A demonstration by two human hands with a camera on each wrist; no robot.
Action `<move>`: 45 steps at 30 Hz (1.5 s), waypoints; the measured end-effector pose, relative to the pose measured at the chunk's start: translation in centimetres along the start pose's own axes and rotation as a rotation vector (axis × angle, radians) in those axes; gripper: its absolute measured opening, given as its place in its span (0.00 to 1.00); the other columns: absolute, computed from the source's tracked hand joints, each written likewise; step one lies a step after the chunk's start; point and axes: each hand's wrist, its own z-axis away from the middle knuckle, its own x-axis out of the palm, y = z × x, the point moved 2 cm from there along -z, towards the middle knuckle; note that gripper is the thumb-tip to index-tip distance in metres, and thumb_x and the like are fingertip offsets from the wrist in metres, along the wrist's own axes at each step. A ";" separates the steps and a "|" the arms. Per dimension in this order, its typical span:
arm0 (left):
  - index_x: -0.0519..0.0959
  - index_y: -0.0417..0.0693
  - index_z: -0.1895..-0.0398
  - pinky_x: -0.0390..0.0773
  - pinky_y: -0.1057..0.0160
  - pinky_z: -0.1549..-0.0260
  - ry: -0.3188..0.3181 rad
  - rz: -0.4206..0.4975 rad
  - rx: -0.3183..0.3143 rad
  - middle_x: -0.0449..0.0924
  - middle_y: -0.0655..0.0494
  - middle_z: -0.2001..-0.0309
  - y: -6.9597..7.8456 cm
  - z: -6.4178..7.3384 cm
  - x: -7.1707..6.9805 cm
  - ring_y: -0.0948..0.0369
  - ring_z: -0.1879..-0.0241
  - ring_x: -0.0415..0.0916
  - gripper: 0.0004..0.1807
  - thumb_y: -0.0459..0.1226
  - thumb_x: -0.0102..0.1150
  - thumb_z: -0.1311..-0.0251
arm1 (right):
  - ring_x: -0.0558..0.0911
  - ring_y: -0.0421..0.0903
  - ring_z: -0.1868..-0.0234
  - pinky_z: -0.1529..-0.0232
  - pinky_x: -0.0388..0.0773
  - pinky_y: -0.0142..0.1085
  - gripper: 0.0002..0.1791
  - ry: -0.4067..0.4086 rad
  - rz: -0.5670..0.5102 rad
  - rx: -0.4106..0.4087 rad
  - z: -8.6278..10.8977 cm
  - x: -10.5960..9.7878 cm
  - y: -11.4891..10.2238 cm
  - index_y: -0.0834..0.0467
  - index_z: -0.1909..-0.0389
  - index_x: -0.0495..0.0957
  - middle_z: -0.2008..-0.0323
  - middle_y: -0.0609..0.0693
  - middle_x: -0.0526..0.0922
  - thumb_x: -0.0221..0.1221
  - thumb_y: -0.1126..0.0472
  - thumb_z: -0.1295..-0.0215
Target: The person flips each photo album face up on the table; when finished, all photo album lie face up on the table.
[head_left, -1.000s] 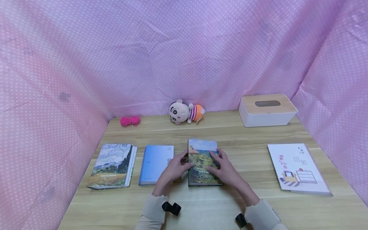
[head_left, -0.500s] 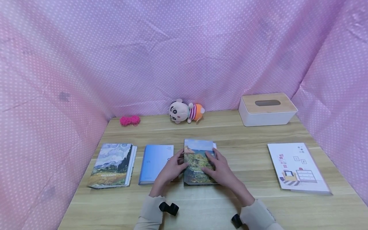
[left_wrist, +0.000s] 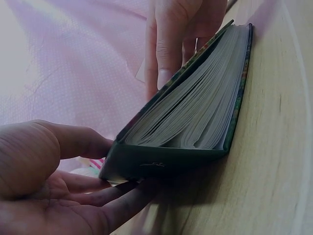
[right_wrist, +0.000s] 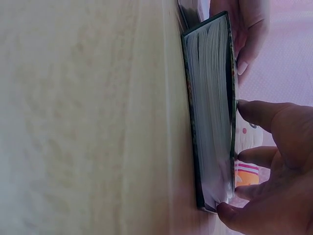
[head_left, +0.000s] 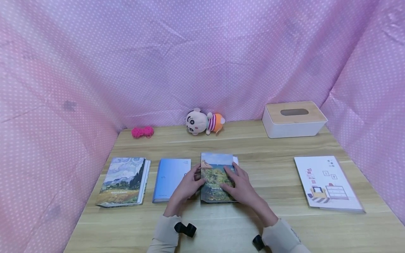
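The photo album [head_left: 216,178] lies between both hands' fingers: the left hand [head_left: 187,185] pinches its spine [left_wrist: 164,164] – perhaps to steady it – while the right hand's [head_left: 243,186] loosely spread fingers rest on top, likely pressing down the pages.

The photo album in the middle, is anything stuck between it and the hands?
No, nothing visible is. The left hand touches the middle album at its spine, the right hand its cover. The blue book lies to the left, not in between.

Album title [head_left: 216,188] partly behind right hand [head_left: 243,186]; sleeves [head_left: 282,234] cut off below.
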 end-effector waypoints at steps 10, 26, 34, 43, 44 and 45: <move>0.51 0.44 0.26 0.70 0.45 0.40 0.072 -0.103 -0.008 0.65 0.41 0.33 1.1 0.1 0.4 0.45 0.35 0.65 0.36 0.38 0.53 0.33 | 0.45 0.67 0.27 0.35 0.55 0.65 0.39 0.018 -0.019 0.005 0.3 -0.6 0.3 0.53 0.28 0.58 0.25 0.63 0.44 0.59 0.47 0.36; 0.62 0.41 0.31 0.70 0.44 0.43 0.261 -0.407 0.181 0.63 0.41 0.35 5.5 0.5 2.8 0.45 0.39 0.65 0.33 0.38 0.58 0.39 | 0.54 0.69 0.30 0.37 0.56 0.67 0.30 0.174 -0.031 0.000 3.0 -5.2 3.3 0.60 0.34 0.66 0.29 0.67 0.53 0.59 0.54 0.34; 0.64 0.45 0.32 0.66 0.49 0.36 0.177 -0.370 0.288 0.64 0.47 0.33 6.9 -1.0 6.3 0.51 0.35 0.63 0.29 0.40 0.55 0.36 | 0.56 0.72 0.32 0.39 0.55 0.69 0.30 0.257 0.046 0.039 4.9 -9.4 6.2 0.62 0.35 0.66 0.30 0.71 0.54 0.57 0.52 0.33; 0.60 0.54 0.29 0.77 0.59 0.48 0.009 -0.272 0.275 0.65 0.50 0.34 8.2 -2.4 12.2 0.50 0.42 0.73 0.32 0.45 0.54 0.34 | 0.60 0.77 0.39 0.46 0.57 0.71 0.29 0.398 0.107 0.036 8.4 -14.3 9.4 0.67 0.38 0.68 0.35 0.76 0.56 0.59 0.54 0.34; 0.59 0.54 0.29 0.77 0.59 0.47 -0.005 -0.264 0.278 0.65 0.50 0.35 8.3 -2.5 12.8 0.50 0.42 0.72 0.32 0.45 0.55 0.35 | 0.61 0.77 0.40 0.47 0.58 0.71 0.29 0.410 0.115 0.040 8.8 -14.7 9.8 0.68 0.38 0.68 0.35 0.77 0.57 0.59 0.55 0.34; 0.60 0.54 0.29 0.77 0.60 0.47 -0.017 -0.255 0.275 0.66 0.51 0.35 8.4 -2.7 13.5 0.50 0.41 0.72 0.33 0.46 0.55 0.35 | 0.61 0.77 0.40 0.47 0.58 0.71 0.29 0.423 0.126 0.043 9.1 -15.1 10.2 0.68 0.38 0.68 0.36 0.77 0.57 0.59 0.55 0.34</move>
